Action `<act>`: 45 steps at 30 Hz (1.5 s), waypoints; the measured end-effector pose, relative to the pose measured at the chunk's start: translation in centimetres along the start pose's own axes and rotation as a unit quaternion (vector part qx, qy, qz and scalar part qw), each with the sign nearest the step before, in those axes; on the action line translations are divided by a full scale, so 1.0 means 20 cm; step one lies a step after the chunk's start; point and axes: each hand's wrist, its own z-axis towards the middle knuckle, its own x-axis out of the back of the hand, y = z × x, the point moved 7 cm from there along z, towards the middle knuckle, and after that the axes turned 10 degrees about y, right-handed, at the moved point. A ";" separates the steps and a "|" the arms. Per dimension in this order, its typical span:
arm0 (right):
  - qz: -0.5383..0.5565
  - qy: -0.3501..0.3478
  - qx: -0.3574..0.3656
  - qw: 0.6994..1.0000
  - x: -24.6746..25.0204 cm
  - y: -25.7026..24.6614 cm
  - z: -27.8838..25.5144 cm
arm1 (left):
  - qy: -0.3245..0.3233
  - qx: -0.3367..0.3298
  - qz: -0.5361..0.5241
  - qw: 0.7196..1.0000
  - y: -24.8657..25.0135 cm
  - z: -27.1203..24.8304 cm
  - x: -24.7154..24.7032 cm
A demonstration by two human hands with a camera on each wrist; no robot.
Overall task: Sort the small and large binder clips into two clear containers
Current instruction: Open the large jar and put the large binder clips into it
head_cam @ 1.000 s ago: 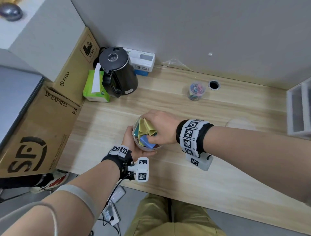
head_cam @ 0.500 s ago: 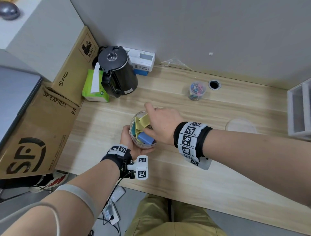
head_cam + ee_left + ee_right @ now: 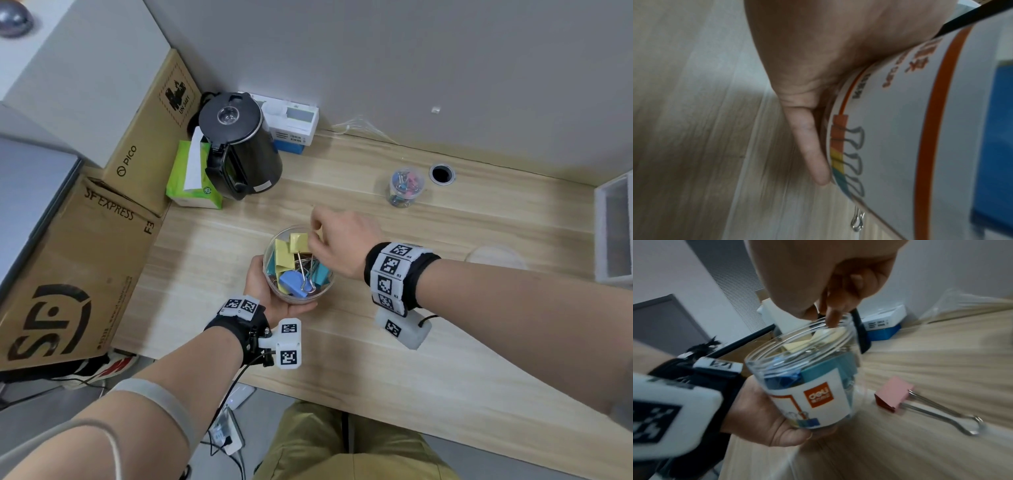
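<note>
L hand [image 3: 270, 291] grips large-clip jar [image 3: 274, 253], tilted for access; R hand [image 3: 342, 240] fingertips curled at rim, grip on yellow clip [image 3: 298, 241] unclear.

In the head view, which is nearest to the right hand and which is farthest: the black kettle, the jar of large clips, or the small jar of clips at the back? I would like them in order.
From the right hand:
1. Jar of large clips, directly under the fingers, held by the left hand.
2. Small jar of clips, behind the hand, to its right.
3. Black kettle, at the back left.
</note>
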 end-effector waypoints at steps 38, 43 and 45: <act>0.018 -0.094 0.291 0.952 -0.12 0.01 0.02 | -0.036 0.010 0.142 0.989 0.10 0.14 -0.17; 0.139 -0.063 0.253 0.955 -0.04 0.08 -0.06 | -0.028 0.000 0.148 0.989 0.04 0.11 -0.19; 0.152 -0.025 0.235 0.960 0.00 0.11 -0.09 | -0.037 0.003 0.145 0.989 0.01 0.10 -0.21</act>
